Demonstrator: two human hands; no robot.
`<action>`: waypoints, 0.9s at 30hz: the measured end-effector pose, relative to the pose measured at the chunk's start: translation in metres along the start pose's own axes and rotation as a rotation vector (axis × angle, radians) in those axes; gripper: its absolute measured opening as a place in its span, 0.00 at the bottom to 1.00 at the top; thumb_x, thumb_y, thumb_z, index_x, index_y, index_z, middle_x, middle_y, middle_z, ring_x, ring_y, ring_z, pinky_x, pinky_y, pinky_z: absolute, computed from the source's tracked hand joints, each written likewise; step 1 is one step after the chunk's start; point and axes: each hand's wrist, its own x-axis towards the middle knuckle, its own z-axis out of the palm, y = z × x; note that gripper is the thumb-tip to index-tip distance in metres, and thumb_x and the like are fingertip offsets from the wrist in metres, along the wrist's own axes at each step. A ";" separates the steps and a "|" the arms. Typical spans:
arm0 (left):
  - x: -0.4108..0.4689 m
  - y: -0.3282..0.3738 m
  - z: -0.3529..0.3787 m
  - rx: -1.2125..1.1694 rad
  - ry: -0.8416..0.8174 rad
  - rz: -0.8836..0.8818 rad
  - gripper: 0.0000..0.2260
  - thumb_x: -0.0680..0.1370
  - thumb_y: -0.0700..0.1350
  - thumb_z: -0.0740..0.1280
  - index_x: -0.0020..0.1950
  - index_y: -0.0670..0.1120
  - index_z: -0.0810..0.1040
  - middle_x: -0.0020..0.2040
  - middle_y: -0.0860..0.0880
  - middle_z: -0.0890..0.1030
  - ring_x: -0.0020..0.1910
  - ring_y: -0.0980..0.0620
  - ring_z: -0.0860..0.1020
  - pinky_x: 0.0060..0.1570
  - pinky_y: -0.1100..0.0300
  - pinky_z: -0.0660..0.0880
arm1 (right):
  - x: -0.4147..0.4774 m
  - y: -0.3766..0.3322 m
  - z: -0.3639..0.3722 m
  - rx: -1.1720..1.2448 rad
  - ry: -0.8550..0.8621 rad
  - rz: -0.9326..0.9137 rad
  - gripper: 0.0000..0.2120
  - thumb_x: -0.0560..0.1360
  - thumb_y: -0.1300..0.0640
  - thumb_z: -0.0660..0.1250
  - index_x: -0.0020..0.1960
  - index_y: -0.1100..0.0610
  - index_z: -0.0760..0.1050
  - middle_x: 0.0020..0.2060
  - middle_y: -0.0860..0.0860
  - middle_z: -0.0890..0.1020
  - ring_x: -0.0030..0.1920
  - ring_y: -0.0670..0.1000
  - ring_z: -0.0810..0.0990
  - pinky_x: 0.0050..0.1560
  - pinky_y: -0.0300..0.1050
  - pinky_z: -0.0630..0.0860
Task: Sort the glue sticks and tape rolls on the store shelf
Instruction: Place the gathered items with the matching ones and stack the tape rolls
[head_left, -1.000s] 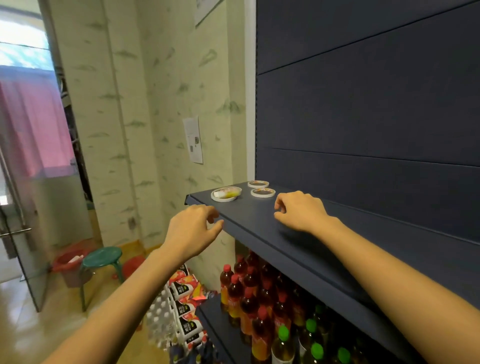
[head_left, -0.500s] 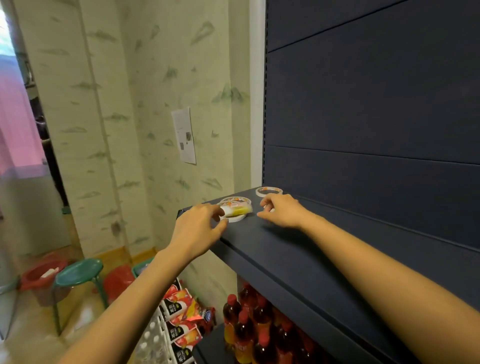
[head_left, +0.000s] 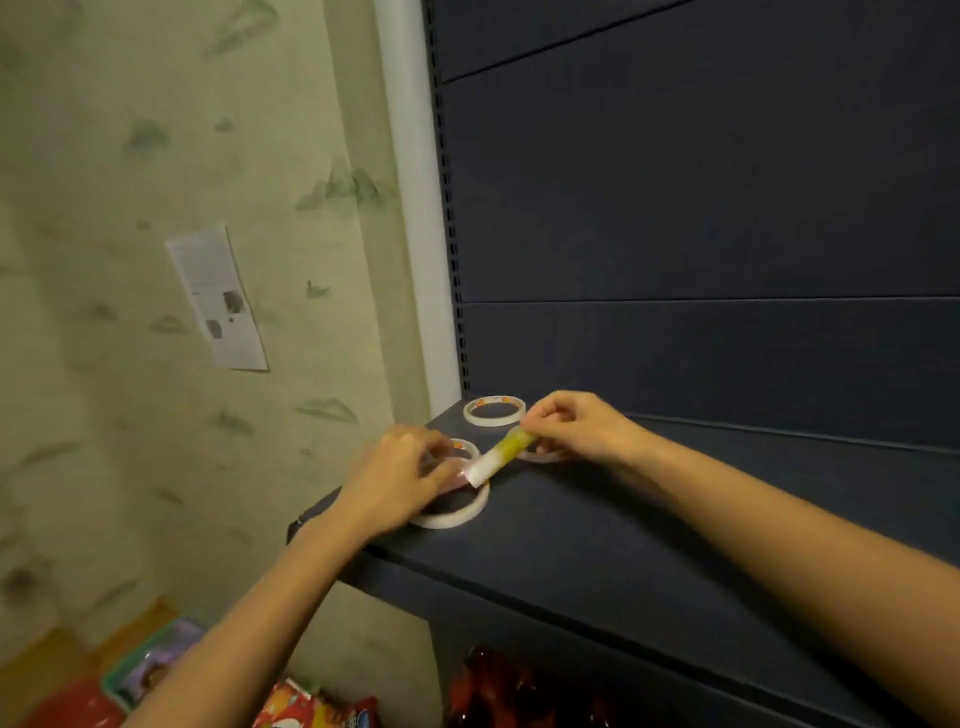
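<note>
Mid-frame: blurred L hand (head_left: 400, 480) over part of near tape roll (head_left: 457, 512), grip can't tell. Pinched in R hand (head_left: 582, 426): glue stick (head_left: 503, 458), tilted; 0.5 s ago flat on roll.

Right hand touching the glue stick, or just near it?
Touching. The head view shows the right hand pinching the glue stick at its yellow end, with no gap.
</note>
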 end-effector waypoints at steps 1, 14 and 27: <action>0.005 -0.003 0.003 -0.029 -0.037 0.038 0.14 0.76 0.55 0.63 0.57 0.50 0.79 0.51 0.49 0.80 0.48 0.52 0.76 0.49 0.56 0.73 | -0.003 -0.002 -0.009 0.024 0.057 -0.010 0.03 0.75 0.56 0.68 0.43 0.53 0.76 0.38 0.52 0.82 0.36 0.46 0.79 0.34 0.35 0.75; 0.039 0.012 0.011 -0.286 0.151 0.285 0.05 0.70 0.50 0.73 0.42 0.56 0.77 0.38 0.58 0.77 0.38 0.57 0.74 0.38 0.64 0.69 | -0.072 0.018 -0.060 0.098 0.422 -0.014 0.03 0.76 0.60 0.66 0.44 0.55 0.74 0.39 0.54 0.80 0.38 0.51 0.81 0.48 0.44 0.79; 0.014 0.237 0.025 -0.771 -0.013 0.553 0.05 0.70 0.41 0.73 0.42 0.48 0.79 0.38 0.56 0.80 0.35 0.60 0.75 0.36 0.73 0.70 | -0.265 0.027 -0.170 -0.133 0.732 0.004 0.03 0.76 0.59 0.67 0.49 0.57 0.76 0.46 0.55 0.80 0.42 0.51 0.82 0.41 0.34 0.80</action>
